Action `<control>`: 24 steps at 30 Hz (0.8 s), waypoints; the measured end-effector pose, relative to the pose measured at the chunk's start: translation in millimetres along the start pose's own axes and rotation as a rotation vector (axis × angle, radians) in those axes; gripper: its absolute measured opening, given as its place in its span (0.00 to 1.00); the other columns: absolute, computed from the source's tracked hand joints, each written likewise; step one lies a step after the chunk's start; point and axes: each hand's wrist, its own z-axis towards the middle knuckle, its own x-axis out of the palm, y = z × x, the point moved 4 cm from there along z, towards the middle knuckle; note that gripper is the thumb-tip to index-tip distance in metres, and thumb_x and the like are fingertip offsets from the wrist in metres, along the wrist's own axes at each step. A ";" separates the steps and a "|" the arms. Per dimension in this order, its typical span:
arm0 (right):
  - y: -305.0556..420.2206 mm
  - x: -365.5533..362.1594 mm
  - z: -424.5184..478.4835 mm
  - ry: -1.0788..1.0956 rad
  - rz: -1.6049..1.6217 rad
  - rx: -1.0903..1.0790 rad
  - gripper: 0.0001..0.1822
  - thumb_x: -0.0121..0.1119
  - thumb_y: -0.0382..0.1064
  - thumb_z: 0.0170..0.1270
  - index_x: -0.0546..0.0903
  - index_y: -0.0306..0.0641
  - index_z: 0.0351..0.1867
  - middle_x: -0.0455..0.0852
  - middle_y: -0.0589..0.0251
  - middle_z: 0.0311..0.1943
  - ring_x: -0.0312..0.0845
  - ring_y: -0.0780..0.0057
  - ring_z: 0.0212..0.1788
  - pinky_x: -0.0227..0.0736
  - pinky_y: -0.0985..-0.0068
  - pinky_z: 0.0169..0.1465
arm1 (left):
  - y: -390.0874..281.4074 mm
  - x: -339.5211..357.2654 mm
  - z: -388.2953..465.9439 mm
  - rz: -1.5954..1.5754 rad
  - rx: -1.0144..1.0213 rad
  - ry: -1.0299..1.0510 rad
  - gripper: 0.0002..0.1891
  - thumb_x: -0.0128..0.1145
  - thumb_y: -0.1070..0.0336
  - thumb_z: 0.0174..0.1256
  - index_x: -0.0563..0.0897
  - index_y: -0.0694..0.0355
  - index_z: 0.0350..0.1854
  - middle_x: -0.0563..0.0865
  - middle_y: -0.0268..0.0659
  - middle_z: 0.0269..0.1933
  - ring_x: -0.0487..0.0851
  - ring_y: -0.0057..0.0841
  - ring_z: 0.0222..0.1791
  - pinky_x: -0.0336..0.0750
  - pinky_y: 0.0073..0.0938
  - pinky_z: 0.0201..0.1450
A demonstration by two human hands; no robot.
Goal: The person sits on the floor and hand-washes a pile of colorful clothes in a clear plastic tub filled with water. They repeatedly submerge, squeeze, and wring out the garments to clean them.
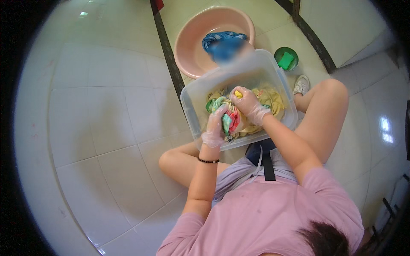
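Both of my hands wear clear plastic gloves and are over a translucent plastic tub (195,96) in front of me. My left hand (217,123) grips a bunched wet-looking cloth (233,119) with red, green and cream patches. My right hand (246,104) is closed in a fist around a yellow part of fabric, which shows between its fingers; whether it belongs to the same cloth is hard to tell. More crumpled yellow fabric (274,100) lies in the tub beneath and beside my hands. A small dark metal piece, perhaps a zipper pull (230,139), hangs at the cloth's lower end.
Behind the tub, touching or overlapped by its rim, stands a pink round basin (189,48) with blue fabric (221,40) inside, partly blurred. To its right sits a small green bowl (293,68) holding a green block (286,60). A dark strip (168,51) crosses the tiled floor (115,115).
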 end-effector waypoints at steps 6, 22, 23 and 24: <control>13.0 -13.5 5.6 0.781 0.062 -0.044 0.44 0.71 0.41 0.45 0.63 0.45 0.67 0.69 0.49 0.61 0.63 0.56 0.65 0.57 0.68 0.68 | -51.7 3.3 -51.0 0.199 0.185 0.242 0.21 0.55 0.71 0.56 0.75 0.68 0.54 0.82 0.36 0.47 0.79 0.22 0.46 0.73 0.24 0.53; 64.8 -9.5 -27.6 0.844 0.193 -0.075 0.37 0.76 0.37 0.40 0.73 0.32 0.55 0.76 0.59 0.55 0.69 0.71 0.57 0.61 0.74 0.62 | -85.7 -64.6 -64.0 0.221 0.258 0.178 0.25 0.53 0.68 0.55 0.72 0.70 0.57 0.81 0.42 0.51 0.80 0.28 0.50 0.73 0.28 0.57; 56.6 -6.9 -27.2 0.864 0.307 0.029 0.41 0.76 0.38 0.39 0.71 0.31 0.59 0.74 0.60 0.57 0.67 0.72 0.58 0.59 0.75 0.64 | -88.8 -51.0 -68.0 0.135 0.257 0.269 0.24 0.53 0.70 0.54 0.73 0.69 0.57 0.81 0.40 0.50 0.80 0.26 0.50 0.73 0.26 0.56; 57.2 3.4 -27.8 0.948 0.489 0.126 0.50 0.77 0.38 0.38 0.62 0.31 0.65 0.71 0.61 0.59 0.63 0.72 0.62 0.54 0.75 0.68 | -91.2 -42.9 -75.7 0.045 0.256 0.346 0.24 0.53 0.72 0.54 0.73 0.67 0.57 0.81 0.39 0.50 0.79 0.25 0.49 0.73 0.25 0.55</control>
